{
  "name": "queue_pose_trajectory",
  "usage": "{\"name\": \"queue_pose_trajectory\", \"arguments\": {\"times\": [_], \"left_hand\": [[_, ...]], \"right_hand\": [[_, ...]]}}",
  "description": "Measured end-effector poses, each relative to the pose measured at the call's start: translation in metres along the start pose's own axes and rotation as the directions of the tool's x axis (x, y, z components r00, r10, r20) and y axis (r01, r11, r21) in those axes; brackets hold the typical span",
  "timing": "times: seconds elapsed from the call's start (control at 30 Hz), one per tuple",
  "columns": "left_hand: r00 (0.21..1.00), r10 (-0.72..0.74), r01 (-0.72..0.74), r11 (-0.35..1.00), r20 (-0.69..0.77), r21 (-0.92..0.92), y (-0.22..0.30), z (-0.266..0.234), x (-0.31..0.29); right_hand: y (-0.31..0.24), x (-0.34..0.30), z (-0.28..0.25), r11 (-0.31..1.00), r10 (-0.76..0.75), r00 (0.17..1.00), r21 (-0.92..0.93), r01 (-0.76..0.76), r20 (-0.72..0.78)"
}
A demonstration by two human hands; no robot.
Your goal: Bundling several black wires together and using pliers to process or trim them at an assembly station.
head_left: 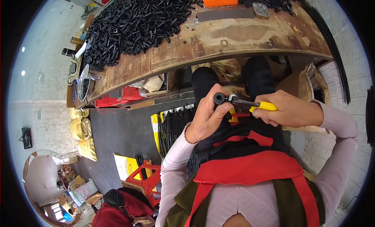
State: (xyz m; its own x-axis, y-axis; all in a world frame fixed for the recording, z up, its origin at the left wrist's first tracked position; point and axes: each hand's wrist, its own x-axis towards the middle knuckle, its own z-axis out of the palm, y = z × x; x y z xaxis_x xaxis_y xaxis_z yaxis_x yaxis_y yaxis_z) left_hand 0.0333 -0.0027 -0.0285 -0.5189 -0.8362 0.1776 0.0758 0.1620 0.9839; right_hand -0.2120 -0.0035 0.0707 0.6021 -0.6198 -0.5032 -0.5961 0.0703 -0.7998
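My left hand [207, 117] is closed around a black tube [219, 98] whose round open end faces up, above my lap. My right hand [293, 109] grips a yellow-handled tool [266, 106] with a slim metal shaft. The shaft points left, and its shiny metal head meets the side of the tube between my thumb and fingers. Whether the tool is a screwdriver or pliers I cannot make out. Most of the tube is hidden by my left hand.
Ahead stands a worn wooden workbench [218, 39] with a big heap of short black tubes [136, 24], an orange box [220, 0] and a small tin [261, 10]. Long black rods [174, 127] lie on the floor at left, beyond a red stool [146, 180]. A brick wall rises at right.
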Motion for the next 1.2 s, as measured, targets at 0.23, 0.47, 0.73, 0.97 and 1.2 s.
{"name": "queue_pose_trajectory", "arguments": {"times": [0.23, 0.47, 0.73, 0.97, 1.2], "left_hand": [[1.0, -0.007, 0.007, 0.996, 0.006, 0.088, 0.005, -0.001, 0.009], [0.957, 0.003, -0.064, 0.977, -0.29, -0.201, 0.003, -0.009, 0.078], [0.986, -0.12, 0.094, 0.973, -0.114, -0.21, -0.046, 0.006, 0.123], [0.985, -0.165, 0.152, 0.967, -0.05, -0.204, -0.043, 0.01, 0.124], [0.995, -0.078, 0.069, 0.985, -0.057, -0.156, -0.021, 0.026, 0.085]], "right_hand": [[0.026, 0.008, -0.008, 0.969, -0.218, 0.975, -0.132, 0.211, -0.046], [0.118, 0.066, -0.14, 0.779, -0.537, 0.577, -0.624, 0.06, -0.616], [0.163, 0.128, -0.262, 0.73, -0.457, 0.572, -0.655, -0.196, -0.681], [0.157, 0.144, -0.269, 0.675, -0.465, 0.631, -0.71, -0.202, -0.621], [0.139, 0.137, -0.281, 0.939, -0.193, 0.623, -0.327, -0.107, -0.758]]}}
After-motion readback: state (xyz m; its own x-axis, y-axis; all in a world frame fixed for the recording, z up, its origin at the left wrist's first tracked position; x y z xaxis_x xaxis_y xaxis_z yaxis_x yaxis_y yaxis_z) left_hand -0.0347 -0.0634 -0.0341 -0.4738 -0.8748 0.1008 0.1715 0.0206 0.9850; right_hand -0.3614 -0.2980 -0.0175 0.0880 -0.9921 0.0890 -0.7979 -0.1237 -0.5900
